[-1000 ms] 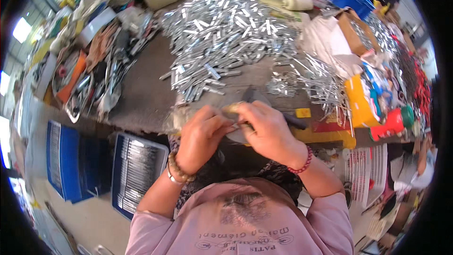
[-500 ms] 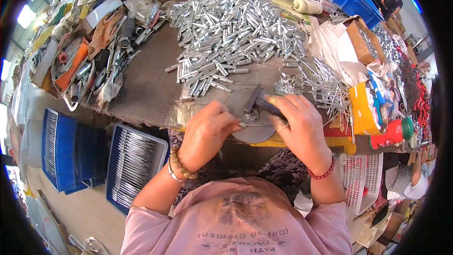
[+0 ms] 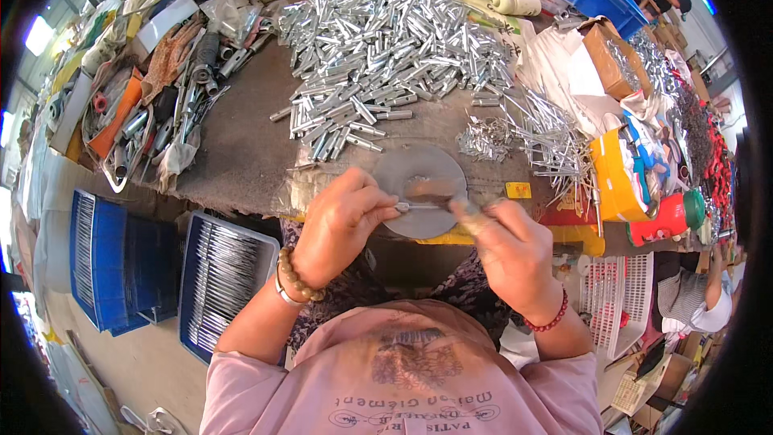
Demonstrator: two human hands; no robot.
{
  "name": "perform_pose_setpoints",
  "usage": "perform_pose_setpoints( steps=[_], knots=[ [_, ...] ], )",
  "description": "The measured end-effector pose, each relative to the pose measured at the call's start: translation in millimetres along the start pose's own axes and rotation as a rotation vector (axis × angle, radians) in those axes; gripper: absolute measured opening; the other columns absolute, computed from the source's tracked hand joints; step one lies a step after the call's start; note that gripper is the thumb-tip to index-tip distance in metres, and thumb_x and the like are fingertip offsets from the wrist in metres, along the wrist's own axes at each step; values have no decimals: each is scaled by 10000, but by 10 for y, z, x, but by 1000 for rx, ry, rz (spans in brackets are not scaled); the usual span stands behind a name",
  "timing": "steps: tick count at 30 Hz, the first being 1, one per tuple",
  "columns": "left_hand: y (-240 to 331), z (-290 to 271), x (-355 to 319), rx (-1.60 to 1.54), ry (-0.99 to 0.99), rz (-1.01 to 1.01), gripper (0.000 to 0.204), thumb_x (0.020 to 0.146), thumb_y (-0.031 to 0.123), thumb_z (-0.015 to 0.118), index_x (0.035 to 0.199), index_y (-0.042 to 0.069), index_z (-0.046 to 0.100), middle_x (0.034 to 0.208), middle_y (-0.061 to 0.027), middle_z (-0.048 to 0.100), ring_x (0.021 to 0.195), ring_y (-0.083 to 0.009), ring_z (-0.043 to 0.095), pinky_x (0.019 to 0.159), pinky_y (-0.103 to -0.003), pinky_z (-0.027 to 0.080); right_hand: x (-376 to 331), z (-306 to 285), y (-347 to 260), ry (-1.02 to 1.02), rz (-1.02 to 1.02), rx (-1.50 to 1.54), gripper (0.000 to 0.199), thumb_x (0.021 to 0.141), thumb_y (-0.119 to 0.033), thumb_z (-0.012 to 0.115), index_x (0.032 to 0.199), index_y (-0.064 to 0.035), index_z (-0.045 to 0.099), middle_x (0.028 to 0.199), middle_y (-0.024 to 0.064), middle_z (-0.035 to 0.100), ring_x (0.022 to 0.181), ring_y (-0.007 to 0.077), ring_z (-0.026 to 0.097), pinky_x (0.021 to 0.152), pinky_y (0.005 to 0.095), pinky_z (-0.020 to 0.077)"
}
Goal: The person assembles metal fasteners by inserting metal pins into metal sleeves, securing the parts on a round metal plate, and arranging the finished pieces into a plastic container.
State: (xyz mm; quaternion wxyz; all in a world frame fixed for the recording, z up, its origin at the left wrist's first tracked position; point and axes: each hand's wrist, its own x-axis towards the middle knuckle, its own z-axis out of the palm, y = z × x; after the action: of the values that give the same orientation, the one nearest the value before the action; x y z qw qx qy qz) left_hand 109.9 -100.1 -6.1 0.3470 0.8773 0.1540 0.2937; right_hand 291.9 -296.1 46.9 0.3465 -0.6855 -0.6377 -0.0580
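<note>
My left hand (image 3: 348, 216) is closed, pinching the fitting end of a thin metal rod (image 3: 420, 206) between thumb and fingers. The rod lies across the near half of a round grey metal plate (image 3: 394, 167) at the table's front edge. My right hand (image 3: 515, 251) grips a hammer (image 3: 435, 187), whose head is smeared by motion just above the plate, beyond the rod. The fingers of that hand are partly blurred, and most of the handle is hidden. Past the plate spreads a large heap of silver metal tubes (image 3: 386, 48).
Small metal pins (image 3: 487, 138) and thin rods (image 3: 555, 141) lie right of the plate. Tools (image 3: 189, 105) clutter the table's left. A yellow box (image 3: 616, 181) and a red jar (image 3: 656, 228) stand right. Blue crates (image 3: 133, 262) sit below on the left.
The hammer has swung, its head now lower and blurred over the plate. My right hand has moved slightly down. The left hand keeps its pinch on the rod, shifted a little left.
</note>
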Motion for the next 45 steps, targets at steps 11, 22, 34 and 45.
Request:
perform_pose_setpoints(
  steps=[11, 22, 34, 45],
  knots=[
    [5, 3, -38, -37, -8, -31, 196, 831, 47, 869, 1010, 38, 790, 939, -97, 642, 838, -286, 669, 738, -363, 528, -86, 48, -73, -174, -21, -124, 564, 872, -7, 669, 1398, -200, 736, 875, 44, 515, 684, 228, 615, 618, 365, 534],
    [10, 3, 39, 15, -19, -16, 143, 847, 73, 852, 981, 53, 803, 868, -124, 624, 808, -309, 643, 725, -394, 515, 133, -54, -8, -26, 162, 206, 542, 864, 54, 770, 1379, -110, 726, 909, 125, 600, 842, 309, 653, 743, 390, 546],
    [119, -45, -23, 16, -41, -99, 169, 820, 64, 864, 981, 39, 822, 918, -99, 669, 851, -305, 671, 731, -391, 535, -34, 196, 30, -143, 10, -83, 167, 889, -117, 745, 1040, -101, 674, 971, 95, 576, 912, 328, 663, 746, 468, 553],
    [265, 84, -280, 43, 164, -128, 407, 866, 17, 830, 1264, 80, 768, 969, -85, 689, 787, -225, 648, 709, -340, 527, -217, 252, -101, -489, 613, 636, 280, 937, -126, 776, 1177, -14, 685, 797, 145, 715, 652, 246, 679, 624, 374, 522]
  ],
)
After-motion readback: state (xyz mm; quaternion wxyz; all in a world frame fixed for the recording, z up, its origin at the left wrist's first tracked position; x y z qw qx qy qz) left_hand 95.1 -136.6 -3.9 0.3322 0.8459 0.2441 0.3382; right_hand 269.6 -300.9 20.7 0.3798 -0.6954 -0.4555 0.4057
